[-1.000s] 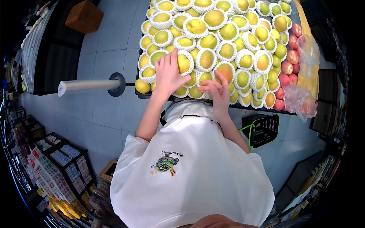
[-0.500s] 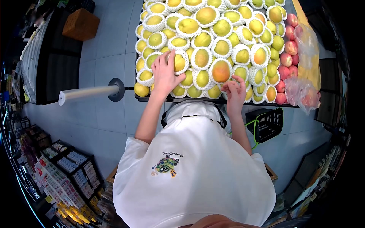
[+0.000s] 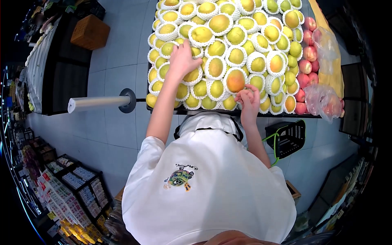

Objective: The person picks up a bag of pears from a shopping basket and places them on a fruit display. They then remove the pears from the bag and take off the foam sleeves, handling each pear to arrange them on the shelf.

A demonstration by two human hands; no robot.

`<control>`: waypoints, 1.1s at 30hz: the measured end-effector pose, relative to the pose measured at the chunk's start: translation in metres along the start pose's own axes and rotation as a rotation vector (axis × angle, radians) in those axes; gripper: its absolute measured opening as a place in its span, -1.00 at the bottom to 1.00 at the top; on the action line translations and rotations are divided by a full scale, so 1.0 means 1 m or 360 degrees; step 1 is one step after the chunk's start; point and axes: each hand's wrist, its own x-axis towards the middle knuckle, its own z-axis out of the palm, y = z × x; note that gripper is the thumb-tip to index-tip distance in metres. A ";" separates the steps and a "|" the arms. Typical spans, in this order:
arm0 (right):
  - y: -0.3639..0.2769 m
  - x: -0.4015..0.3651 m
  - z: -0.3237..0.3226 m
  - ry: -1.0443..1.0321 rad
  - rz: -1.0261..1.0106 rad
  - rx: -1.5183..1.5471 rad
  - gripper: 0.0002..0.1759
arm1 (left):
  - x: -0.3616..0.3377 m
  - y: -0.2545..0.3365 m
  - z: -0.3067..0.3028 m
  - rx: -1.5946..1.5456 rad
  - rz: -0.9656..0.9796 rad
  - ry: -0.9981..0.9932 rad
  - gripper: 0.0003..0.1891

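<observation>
My left hand (image 3: 182, 60) reaches over a display of yellow-green mangoes (image 3: 215, 67), many sitting in white foam net sleeves. Its fingers are stretched out and its thumb spread, resting around a sleeved mango (image 3: 196, 52) without lifting it. At the front of the display, my right hand (image 3: 249, 102) hovers with loosely bent fingers apart and nothing visible in them. Just beyond its fingertips lies an orange-red mango (image 3: 235, 80) in its foam sleeve.
Red apples (image 3: 309, 53) line the display's right side, beside clear plastic bags (image 3: 322, 99). A black basket with a green handle (image 3: 289, 139) stands below on the right. A pole (image 3: 98, 102) with a round dark disc juts out on the left, and stocked shelves (image 3: 77, 185) stand lower left.
My left hand has moved farther from me, off one mango and onto another behind it. My right hand has shifted slightly left and down, its fingers a little more bent.
</observation>
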 end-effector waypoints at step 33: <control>-0.050 0.110 0.028 -0.0489 -0.0629 -0.1121 -0.48 | 0.083 0.040 -0.022 0.0444 0.0319 -0.0094 -0.07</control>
